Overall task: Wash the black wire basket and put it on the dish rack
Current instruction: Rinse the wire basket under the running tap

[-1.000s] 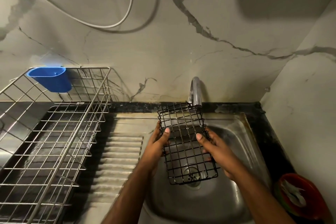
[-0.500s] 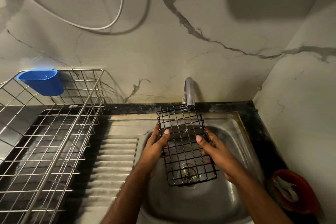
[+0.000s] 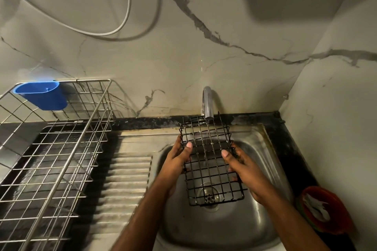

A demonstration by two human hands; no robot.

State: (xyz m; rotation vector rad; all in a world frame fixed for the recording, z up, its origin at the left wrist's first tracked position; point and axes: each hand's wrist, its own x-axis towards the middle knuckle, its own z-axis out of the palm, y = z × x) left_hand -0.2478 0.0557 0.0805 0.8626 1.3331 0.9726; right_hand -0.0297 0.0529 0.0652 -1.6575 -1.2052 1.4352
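The dish rack (image 3: 55, 149) runs off the left and bottom edges, the red bowl (image 3: 324, 210) holds something white too blurred to name, and the fingers of both hands (image 3: 175, 161) (image 3: 244, 167) are hidden behind the wire basket (image 3: 210, 161).

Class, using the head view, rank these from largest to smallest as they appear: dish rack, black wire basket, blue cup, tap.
1. dish rack, nearer the camera
2. black wire basket
3. blue cup
4. tap
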